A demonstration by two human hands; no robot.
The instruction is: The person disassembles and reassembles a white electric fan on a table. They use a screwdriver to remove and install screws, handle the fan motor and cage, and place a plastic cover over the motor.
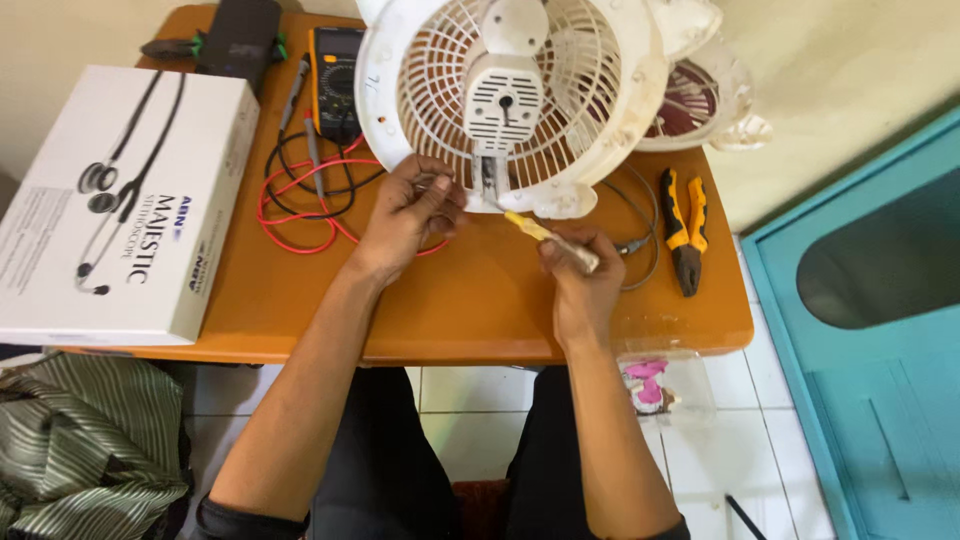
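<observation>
A white plastic fan housing (610,110) with a grille lies on the orange table (470,310), its motor mount (503,100) facing up. My left hand (408,212) is closed against the lower edge of the housing, pinching a small part near the mount's stem. My right hand (580,272) grips a screwdriver (548,236) with a yellowish handle, its tip aimed at the base of the mount.
A white box (120,200) sits at the left. A multimeter (337,78) with red and black leads (300,195) lies behind my left hand. Orange-handled pliers (685,225) lie at the right, a fan blade (700,100) behind them, a clear plastic container (665,385) below the table edge.
</observation>
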